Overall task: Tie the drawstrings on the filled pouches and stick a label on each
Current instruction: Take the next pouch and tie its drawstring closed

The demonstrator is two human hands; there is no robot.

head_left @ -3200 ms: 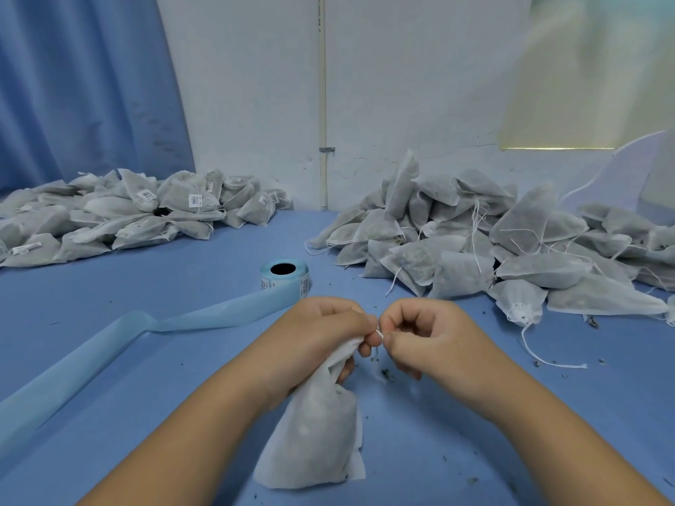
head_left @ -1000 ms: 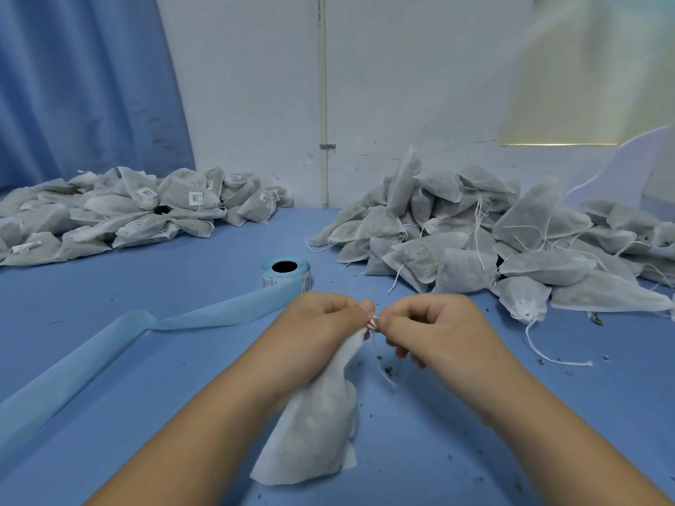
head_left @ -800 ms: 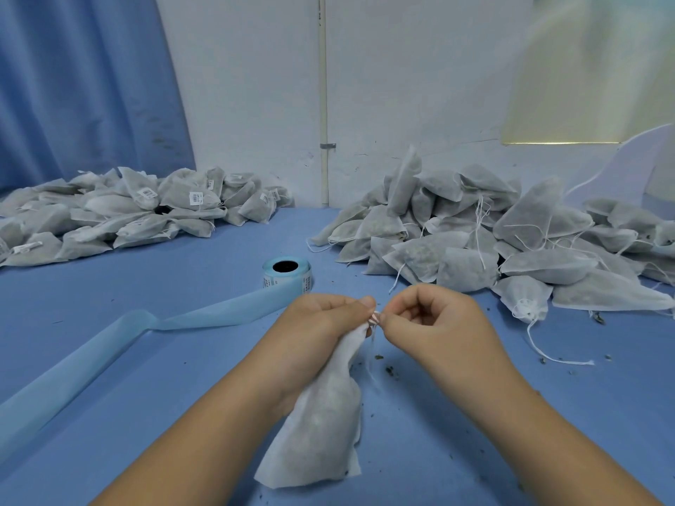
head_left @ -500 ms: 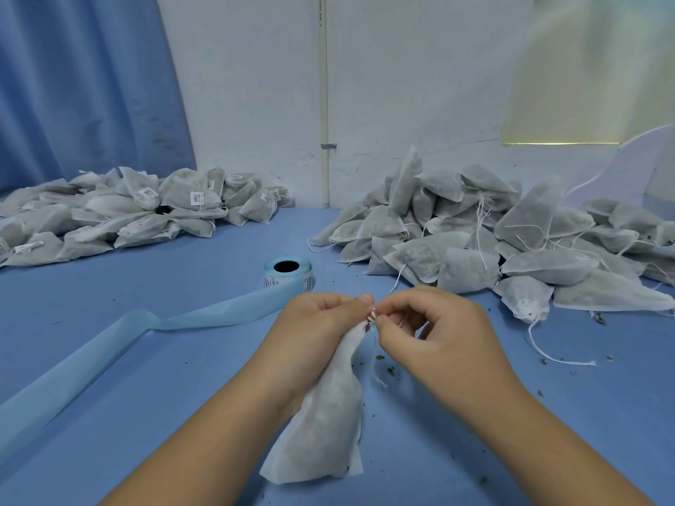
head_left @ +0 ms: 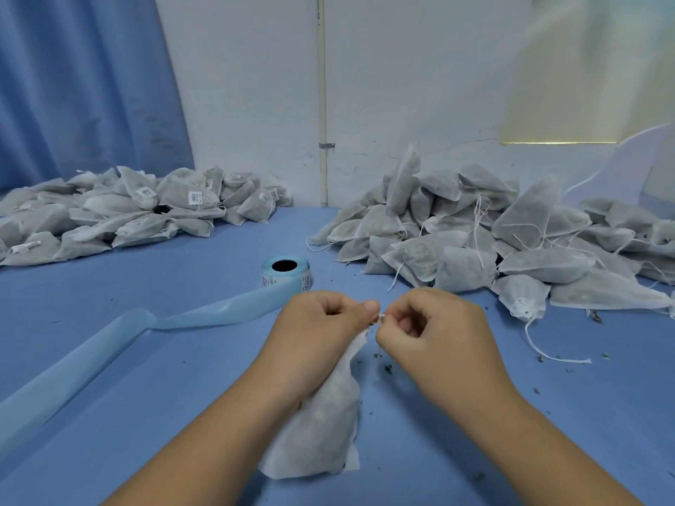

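The white fabric pouch (head_left: 321, 425) gripped by the left hand (head_left: 321, 330) may be left untied if the thin white drawstring (head_left: 381, 316) pinched by the right hand (head_left: 434, 332) is dropped.

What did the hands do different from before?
Not much. The right hand twisted and curled back at the drawstring, and the pouch swayed under the left hand. Both hands kept their grip. The labelled pile, unlabelled pile and label roll stayed put.

Barcode labels (head_left: 194, 197) on far-left pouches (head_left: 109, 206), their print illegible
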